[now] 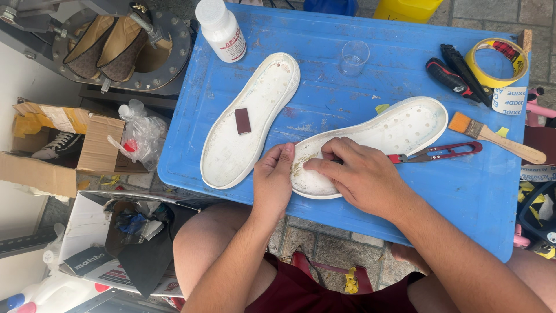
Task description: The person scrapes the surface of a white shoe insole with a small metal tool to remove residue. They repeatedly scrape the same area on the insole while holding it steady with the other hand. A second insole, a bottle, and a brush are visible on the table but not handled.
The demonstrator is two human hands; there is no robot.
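Note:
Two white rubber shoe soles lie on a blue plastic work surface (pixel 324 87). My left hand (pixel 273 182) grips the heel edge of the right sole (pixel 399 128), thumb on its rim. My right hand (pixel 356 174) rests inside that sole's heel, fingertips pressed against the yellowish glue residue there. The left sole (pixel 252 119) lies apart to the left, with a small dark brown rectangular block (pixel 242 120) sitting on it. Whether my right fingers pinch anything is hidden.
Red-handled thread snips (pixel 437 153) lie beside the right sole. A flat brush (pixel 495 136), yellow tape roll (pixel 497 62), black-red tool (pixel 457 75), clear cup (pixel 353 57) and white bottle (pixel 221 29) sit on the surface. Cardboard boxes (pixel 52 145) and a shoe press (pixel 119 46) stand at left.

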